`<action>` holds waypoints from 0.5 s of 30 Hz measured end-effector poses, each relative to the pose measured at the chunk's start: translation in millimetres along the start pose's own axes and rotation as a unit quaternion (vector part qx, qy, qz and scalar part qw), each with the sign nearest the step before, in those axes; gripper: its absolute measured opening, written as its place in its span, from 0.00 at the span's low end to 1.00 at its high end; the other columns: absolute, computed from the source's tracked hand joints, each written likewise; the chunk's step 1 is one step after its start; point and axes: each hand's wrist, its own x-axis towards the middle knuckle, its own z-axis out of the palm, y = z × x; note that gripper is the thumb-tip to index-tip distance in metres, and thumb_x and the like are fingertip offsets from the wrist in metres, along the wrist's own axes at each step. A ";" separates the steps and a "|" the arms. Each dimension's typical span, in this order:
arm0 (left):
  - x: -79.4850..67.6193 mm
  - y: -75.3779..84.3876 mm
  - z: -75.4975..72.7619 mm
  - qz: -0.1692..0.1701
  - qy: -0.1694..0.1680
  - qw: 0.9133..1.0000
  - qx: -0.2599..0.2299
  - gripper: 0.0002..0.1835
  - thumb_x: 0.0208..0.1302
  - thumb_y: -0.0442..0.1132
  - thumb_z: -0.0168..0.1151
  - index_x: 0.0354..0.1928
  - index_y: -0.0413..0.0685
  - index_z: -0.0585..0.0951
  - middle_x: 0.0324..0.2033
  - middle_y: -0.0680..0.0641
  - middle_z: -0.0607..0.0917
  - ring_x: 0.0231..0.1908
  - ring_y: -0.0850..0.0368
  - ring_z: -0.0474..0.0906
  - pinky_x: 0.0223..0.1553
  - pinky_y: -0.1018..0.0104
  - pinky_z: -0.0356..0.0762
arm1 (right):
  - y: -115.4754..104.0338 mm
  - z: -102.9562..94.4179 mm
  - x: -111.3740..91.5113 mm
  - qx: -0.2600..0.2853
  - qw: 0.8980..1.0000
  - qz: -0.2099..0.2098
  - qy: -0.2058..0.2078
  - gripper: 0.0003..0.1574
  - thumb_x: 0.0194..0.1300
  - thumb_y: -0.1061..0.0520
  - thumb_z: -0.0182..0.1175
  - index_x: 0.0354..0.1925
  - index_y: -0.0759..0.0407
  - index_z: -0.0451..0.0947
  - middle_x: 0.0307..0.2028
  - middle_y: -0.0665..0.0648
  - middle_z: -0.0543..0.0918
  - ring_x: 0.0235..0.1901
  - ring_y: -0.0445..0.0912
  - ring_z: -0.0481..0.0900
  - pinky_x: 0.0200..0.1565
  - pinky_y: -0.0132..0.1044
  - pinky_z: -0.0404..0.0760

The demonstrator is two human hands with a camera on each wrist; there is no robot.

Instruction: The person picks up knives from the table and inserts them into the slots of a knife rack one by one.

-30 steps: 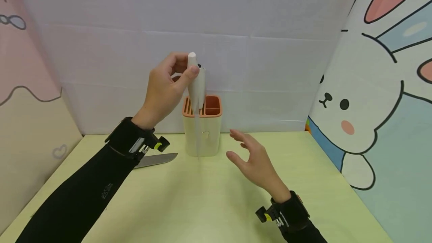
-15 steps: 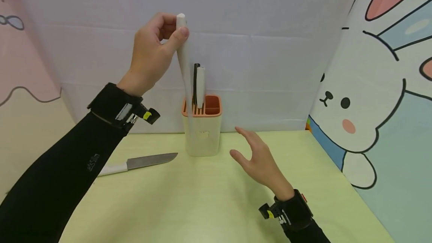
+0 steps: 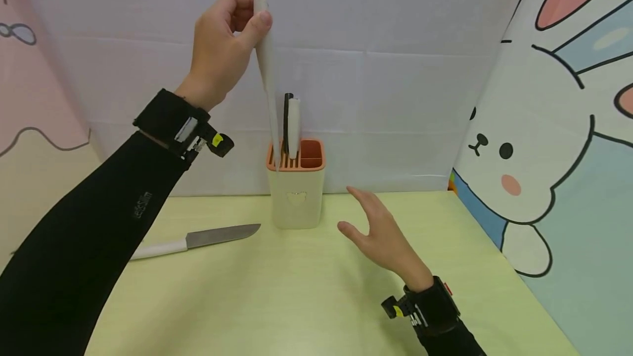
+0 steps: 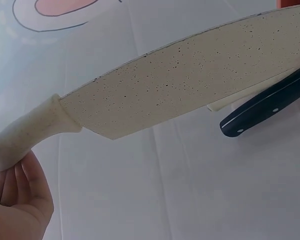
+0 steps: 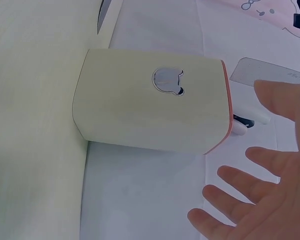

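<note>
My left hand [image 3: 220, 48] pinches the white handle of a kitchen knife [image 3: 264, 65] between thumb and fingers, its blade pointing down. The left wrist view shows the wide blade [image 4: 185, 70] with dark speckles. Below it stands a cream knife holder [image 3: 296, 196] with an orange slotted top, the blade tip overlapping the front left of its rim in the head view. A black-handled knife [image 3: 287, 120] and a white-handled one [image 3: 294, 128] stand in the slots. To the holder's right, my right hand [image 3: 383, 238] hovers with spread fingers, holding nothing.
Another knife [image 3: 222, 236] with a white handle lies flat on the pale green table [image 3: 277, 301], left of the holder, its handle end hidden by my left sleeve. A white wall sheet [image 3: 395, 103] rises behind. A rabbit-print panel [image 3: 524, 180] borders the right side.
My left hand has risen and shifted left with the knife, lifting its blade from before the holder to rim height. More of the lying knife shows. The right hand has barely moved.
</note>
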 end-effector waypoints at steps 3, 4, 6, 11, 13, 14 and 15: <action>5.8 -3.8 0.9 0.001 0.003 1.000 0.003 0.14 0.69 0.42 0.56 0.52 0.43 0.75 0.40 0.51 0.78 0.42 0.60 0.71 0.43 0.68 0.71 | 0.0 0.1 -0.3 0.001 1.000 -0.001 -0.004 0.44 0.66 0.42 0.60 0.72 0.52 0.55 0.67 0.51 0.62 0.66 0.44 0.57 0.63 0.50 0.63; 7.7 -6.8 1.5 0.000 0.005 1.000 0.005 0.14 0.69 0.42 0.57 0.52 0.43 0.76 0.40 0.51 0.78 0.42 0.60 0.71 0.44 0.68 0.71 | 0.2 0.4 -0.4 0.001 1.000 0.000 -0.006 0.44 0.66 0.42 0.60 0.72 0.52 0.55 0.67 0.51 0.62 0.66 0.45 0.57 0.63 0.50 0.63; 11.2 -15.2 2.6 -0.002 0.007 1.000 0.006 0.14 0.69 0.42 0.57 0.51 0.44 0.76 0.41 0.51 0.78 0.42 0.59 0.72 0.44 0.68 0.71 | 0.4 1.1 -0.6 0.002 1.000 -0.001 -0.010 0.44 0.66 0.42 0.60 0.72 0.51 0.54 0.68 0.51 0.61 0.66 0.45 0.56 0.63 0.50 0.62; 18.6 -40.6 4.8 -0.010 0.009 1.000 0.013 0.13 0.68 0.45 0.58 0.50 0.48 0.76 0.41 0.51 0.79 0.42 0.59 0.73 0.44 0.68 0.72 | 0.5 2.8 0.0 0.003 1.000 -0.003 -0.018 0.44 0.66 0.40 0.59 0.72 0.52 0.53 0.68 0.52 0.60 0.66 0.45 0.56 0.63 0.51 0.62; 19.7 -48.1 5.1 -0.017 0.009 1.000 0.011 0.13 0.68 0.45 0.58 0.50 0.50 0.76 0.42 0.52 0.79 0.43 0.59 0.73 0.44 0.68 0.73 | 0.0 3.0 0.2 0.004 1.000 -0.003 -0.020 0.44 0.67 0.40 0.59 0.72 0.53 0.53 0.68 0.52 0.60 0.66 0.46 0.56 0.63 0.51 0.62; 19.5 -51.0 5.0 -0.018 0.010 1.000 0.010 0.13 0.68 0.46 0.58 0.51 0.50 0.76 0.43 0.52 0.79 0.43 0.59 0.73 0.44 0.68 0.73 | -0.3 3.0 0.3 0.004 1.000 -0.003 -0.020 0.44 0.67 0.40 0.59 0.72 0.52 0.53 0.68 0.52 0.60 0.66 0.46 0.56 0.63 0.51 0.62; 19.2 -53.2 5.2 -0.021 0.011 1.000 0.009 0.13 0.68 0.46 0.58 0.51 0.50 0.76 0.43 0.51 0.79 0.43 0.58 0.73 0.45 0.67 0.73 | -0.7 2.6 0.2 0.005 1.000 -0.002 -0.021 0.44 0.67 0.40 0.59 0.72 0.52 0.53 0.68 0.52 0.60 0.66 0.45 0.56 0.63 0.51 0.62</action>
